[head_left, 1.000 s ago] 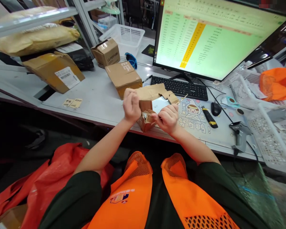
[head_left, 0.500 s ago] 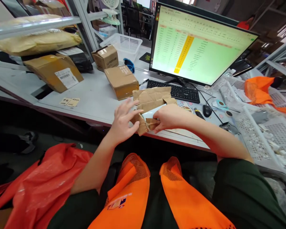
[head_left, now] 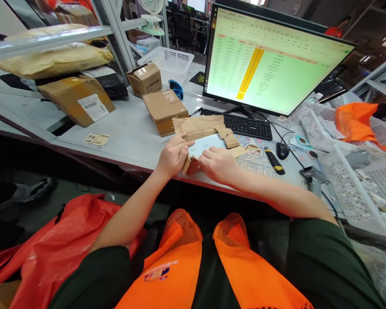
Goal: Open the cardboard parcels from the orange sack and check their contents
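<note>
Left hand (head_left: 173, 157) grips the left side of a torn carton (head_left: 196, 124), while the right hand (head_left: 218, 163) curls at its front; its fingertips are hidden, so whether they pinch anything I cannot tell. Opened on top, the carton holds a pale blue item (head_left: 206, 144) and sits at the near edge of the surface (head_left: 131, 139), before a keyboard (head_left: 251, 128)

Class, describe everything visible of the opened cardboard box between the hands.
The box looks like brown cardboard, torn open, its near edge ragged. A creased flap spreads from the far side toward the keyboard. A pale-blue item shows within. The box is at the near edge of the desk; the left hand touches its left end, the right hand its near side, partly hiding it.
</note>
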The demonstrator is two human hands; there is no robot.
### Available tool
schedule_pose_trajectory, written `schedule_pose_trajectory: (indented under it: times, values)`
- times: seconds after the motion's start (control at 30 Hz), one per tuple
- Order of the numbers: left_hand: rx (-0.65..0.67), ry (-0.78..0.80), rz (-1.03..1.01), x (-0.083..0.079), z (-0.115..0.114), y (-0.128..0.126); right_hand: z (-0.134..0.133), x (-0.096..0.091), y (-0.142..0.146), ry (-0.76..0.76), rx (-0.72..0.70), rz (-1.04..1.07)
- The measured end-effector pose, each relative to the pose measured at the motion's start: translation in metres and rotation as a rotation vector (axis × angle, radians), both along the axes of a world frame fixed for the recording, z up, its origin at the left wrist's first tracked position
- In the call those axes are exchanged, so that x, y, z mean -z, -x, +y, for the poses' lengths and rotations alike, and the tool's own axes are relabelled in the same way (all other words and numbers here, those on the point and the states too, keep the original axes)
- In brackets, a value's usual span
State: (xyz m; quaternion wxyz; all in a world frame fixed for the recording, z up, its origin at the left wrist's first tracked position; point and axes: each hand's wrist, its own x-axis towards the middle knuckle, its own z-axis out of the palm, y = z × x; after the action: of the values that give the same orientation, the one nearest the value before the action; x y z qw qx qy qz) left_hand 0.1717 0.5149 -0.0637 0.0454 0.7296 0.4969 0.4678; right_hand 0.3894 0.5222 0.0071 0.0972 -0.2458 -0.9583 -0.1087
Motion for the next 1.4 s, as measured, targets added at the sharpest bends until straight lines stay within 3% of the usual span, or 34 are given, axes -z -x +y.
schedule_pose_trajectory:
  times: [0.17,0.27,0.33,0.43,0.53,0.6,0.7,0.8,1.0,1.1,1.17,1.27,1.33,1.4]
  values:
    - [-0.034,0.115,-0.012,-0.007,0.015,0.015,0.009,0.048,0.012,-0.12,0.106,0.224]
    - [-0.058,0.31,0.198,-0.033,0.028,0.026,0.006,0.068,0.022,-0.054,0.228,0.33]
    - [-0.072,0.396,0.418,-0.055,0.039,0.025,0.001,0.069,0.024,0.03,0.238,0.386]
    - [0.012,0.435,0.66,-0.084,0.052,0.009,-0.001,0.044,0.011,0.239,0.159,0.468]
    - [0.225,0.527,0.667,-0.096,0.054,-0.014,0.02,-0.002,-0.016,0.411,0.144,0.481]
    - [0.289,0.563,0.653,-0.096,0.049,-0.023,0.042,-0.031,-0.031,0.369,0.299,0.418]
    - [0.245,0.565,0.667,-0.092,0.038,-0.025,0.071,-0.055,-0.039,0.391,0.563,0.124]
    - [0.228,0.566,0.658,-0.092,0.031,-0.019,0.083,-0.06,-0.044,0.525,0.563,-0.033]
    - [0.289,0.531,0.899,-0.105,0.035,-0.02,0.096,-0.045,-0.096,0.815,0.488,0.374]
    - [0.326,0.527,0.958,-0.111,0.041,-0.024,0.1,-0.032,-0.121,0.94,0.467,0.42]
    - [0.351,0.52,0.959,-0.116,0.043,-0.023,0.094,-0.031,-0.126,0.766,0.457,0.397]
    - [0.344,0.457,0.884,-0.125,0.038,-0.019,0.072,-0.048,-0.114,0.326,0.312,0.306]
    - [0.296,0.382,0.808,-0.132,0.03,-0.018,0.056,-0.065,-0.095,0.197,0.163,0.128]
    - [0.25,0.299,0.73,-0.14,0.018,-0.021,0.044,-0.08,-0.074,0.159,0.118,-0.058]
